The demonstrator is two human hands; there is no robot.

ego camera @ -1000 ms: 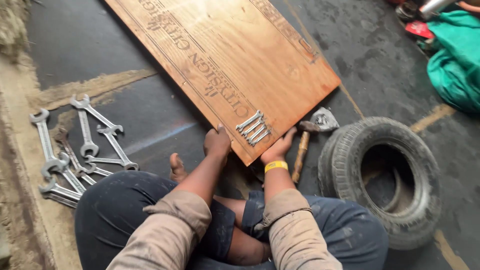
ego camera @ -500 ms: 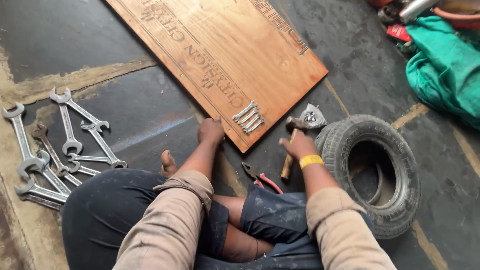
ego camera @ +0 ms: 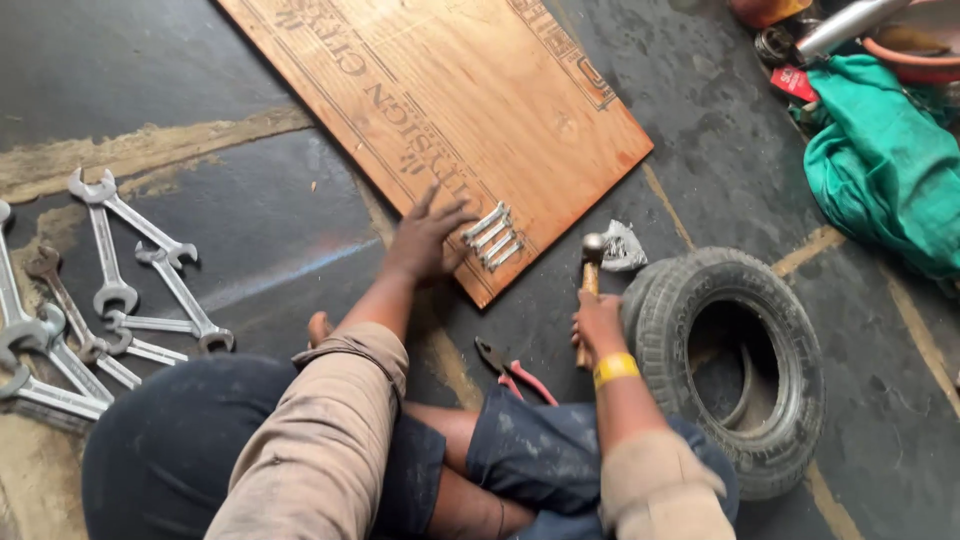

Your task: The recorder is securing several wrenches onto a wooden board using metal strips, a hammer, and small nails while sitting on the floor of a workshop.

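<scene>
I sit on a dark floor before a large brown wooden board [ego camera: 470, 95] with printed markings. My left hand [ego camera: 428, 240] rests flat with spread fingers on the board's near corner, beside several small silver metal pieces [ego camera: 493, 237] lying in a row. My right hand [ego camera: 597, 328], with a yellow wristband, grips the wooden handle of a hammer [ego camera: 590, 270]; its metal head points away from me, just off the board's edge. Red-handled pliers [ego camera: 512, 370] lie on the floor between my knees.
Several open-end spanners [ego camera: 110, 290] lie scattered at the left. A small tyre [ego camera: 735, 360] lies flat on my right, with a crumpled grey packet [ego camera: 622, 246] beside it. A green cloth [ego camera: 885, 170] and a metal pipe [ego camera: 845, 25] are at the upper right.
My right hand left the board's corner, took hold of the hammer and raised it. My left hand slid up onto the board and spread its fingers. The view shifted left.
</scene>
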